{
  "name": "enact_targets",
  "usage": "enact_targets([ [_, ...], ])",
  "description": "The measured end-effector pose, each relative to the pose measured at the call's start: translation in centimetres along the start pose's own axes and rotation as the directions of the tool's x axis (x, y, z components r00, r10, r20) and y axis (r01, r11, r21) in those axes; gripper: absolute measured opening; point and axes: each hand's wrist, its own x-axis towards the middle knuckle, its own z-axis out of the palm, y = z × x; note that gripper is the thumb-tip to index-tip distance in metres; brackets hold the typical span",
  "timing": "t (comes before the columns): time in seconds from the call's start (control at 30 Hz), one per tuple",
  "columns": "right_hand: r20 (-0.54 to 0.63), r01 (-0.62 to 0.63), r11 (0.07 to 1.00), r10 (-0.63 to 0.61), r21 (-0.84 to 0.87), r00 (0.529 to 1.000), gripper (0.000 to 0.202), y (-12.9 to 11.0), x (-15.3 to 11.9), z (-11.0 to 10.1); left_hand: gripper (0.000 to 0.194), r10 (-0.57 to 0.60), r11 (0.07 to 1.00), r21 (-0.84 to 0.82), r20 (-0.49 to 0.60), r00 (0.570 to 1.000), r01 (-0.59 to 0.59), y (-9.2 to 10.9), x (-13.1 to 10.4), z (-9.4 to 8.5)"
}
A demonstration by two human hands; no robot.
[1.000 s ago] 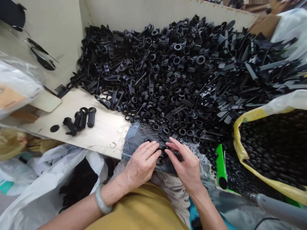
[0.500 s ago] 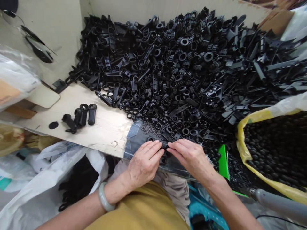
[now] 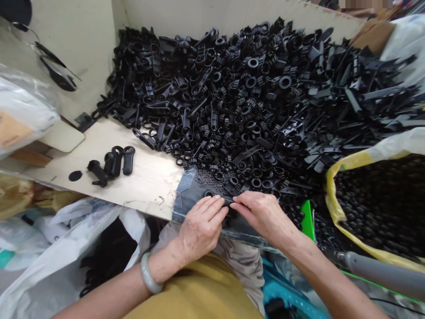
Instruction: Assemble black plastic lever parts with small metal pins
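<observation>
Over the dark mat (image 3: 190, 195) at the table's front edge, my two hands meet at a small black plastic part (image 3: 227, 201). My left hand (image 3: 203, 226) has its fingers bent together over the part's left side, hiding much of it. From the other side, my right hand (image 3: 260, 213) pinches at its right end between thumb and fingertips. A black ring (image 3: 209, 194) lies just beyond the left fingertips. Tiny metal-looking pieces (image 3: 215, 178) are heaped on the mat's far side.
A large heap of black plastic parts (image 3: 212, 97) covers the table behind my hands. Several black handle-shaped pieces (image 3: 129, 160) lie on pale board at left. A yellow-rimmed bag (image 3: 330, 195) of round black pieces stands at right, near a bright green edge (image 3: 308, 221).
My right fingertips have shifted slightly and sit a little higher at the part. My left hand stays nearly in place. The whole view has shifted slightly.
</observation>
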Motion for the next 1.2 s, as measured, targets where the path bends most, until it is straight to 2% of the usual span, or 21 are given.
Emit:
enact_targets([
  [0.1,-0.075,-0.013,0.999,0.009,-0.052,0.997,0.022,-0.3,-0.7,0.6,0.034,0.01,1.0,0.01,-0.011,1.0,-0.01,0.1,0.0,0.1],
  [0.2,-0.088,-0.035,0.994,0.025,-0.107,0.996,0.024,-0.6,-1.0,0.9,0.035,0.012,1.0,0.009,-0.01,1.0,-0.012,0.1,-0.2,0.3],
  [0.4,-0.104,-0.108,0.994,0.105,-0.024,0.989,0.026,-0.9,-0.5,0.9,0.036,0.001,1.0,0.002,-0.004,1.0,-0.001,-0.1,-0.5,0.5],
  [0.63,-0.219,-0.218,0.975,0.22,0.035,0.95,0.031,-1.8,-0.9,1.7,0.037,-0.005,1.0,-0.006,-0.017,1.0,0.005,-0.1,-0.6,0.8],
  [0.8,-0.258,-0.208,0.973,0.227,0.099,0.939,0.026,-2.0,-1.1,1.9,0.037,-0.009,1.0,-0.006,-0.025,1.0,0.009,-0.2,-0.6,0.9],
  [1.0,-0.23,-0.17,0.978,0.194,0.121,0.954,0.021,-1.8,-1.4,1.6,0.039,-0.016,1.0,-0.014,-0.051,0.999,0.016,-0.2,-0.7,1.1],
  [1.2,-0.069,-0.171,0.985,0.173,0.031,0.983,0.024,-1.4,-0.2,0.5,0.038,-0.004,1.0,-0.008,-0.06,0.998,0.003,-0.3,-0.6,1.0],
])
